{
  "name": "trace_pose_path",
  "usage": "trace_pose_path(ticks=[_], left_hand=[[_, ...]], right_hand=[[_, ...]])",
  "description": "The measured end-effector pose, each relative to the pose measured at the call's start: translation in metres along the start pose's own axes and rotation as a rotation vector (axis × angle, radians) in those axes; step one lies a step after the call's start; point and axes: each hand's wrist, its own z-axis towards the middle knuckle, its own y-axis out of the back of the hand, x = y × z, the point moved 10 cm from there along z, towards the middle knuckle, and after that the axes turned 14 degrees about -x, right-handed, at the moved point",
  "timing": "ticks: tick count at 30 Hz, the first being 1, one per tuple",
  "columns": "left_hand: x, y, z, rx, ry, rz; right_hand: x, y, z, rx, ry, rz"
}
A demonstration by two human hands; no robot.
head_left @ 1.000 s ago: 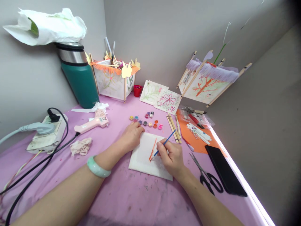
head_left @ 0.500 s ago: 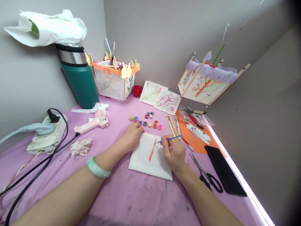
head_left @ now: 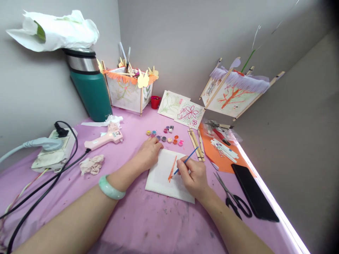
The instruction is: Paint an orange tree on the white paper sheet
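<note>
A white textured sheet (head_left: 164, 188) lies on the purple-covered table in front of me, with a slanting orange painted stroke (head_left: 172, 169) on it. My left hand (head_left: 149, 152), fingers curled and their tips partly hidden, holds the sheet at its upper left corner, close to the paint pots (head_left: 164, 138). Over the sheet's right side, my right hand (head_left: 192, 174) is closed around a thin blue paintbrush (head_left: 189, 155). The brush tip is at the lower part of the orange stroke.
Scissors (head_left: 233, 197), a black phone (head_left: 254, 192) and an orange sheet (head_left: 209, 151) lie to the right, near bamboo sticks (head_left: 196, 144). On the left are a pink glue gun (head_left: 106, 138), crumpled tissue (head_left: 91, 164), a power strip (head_left: 54, 150) and a green bottle (head_left: 91, 93). Painted cards (head_left: 189, 113) lie behind.
My right hand has moved slightly down and left. The brush tip has gone from the stroke's upper end to its lower end, and the handle tilts more steeply. My left hand has stayed in place.
</note>
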Motion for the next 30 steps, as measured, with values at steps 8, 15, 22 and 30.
trace_pose_path(ticks=[8, 15, 22, 30], left_hand=[[0.000, -0.001, 0.000, 0.010, 0.005, 0.008], [0.001, -0.001, 0.000, 0.016, 0.013, 0.010], [0.000, -0.001, 0.000, 0.023, 0.014, 0.010], [0.000, -0.001, 0.001, 0.022, 0.010, 0.019]], right_hand=[[-0.015, -0.010, -0.008, 0.081, -0.259, 0.184], [-0.010, -0.005, -0.004, 0.023, -0.086, 0.044], [-0.011, 0.005, 0.001, -0.042, -0.127, 0.080], [-0.014, -0.007, -0.004, 0.031, -0.166, 0.102]])
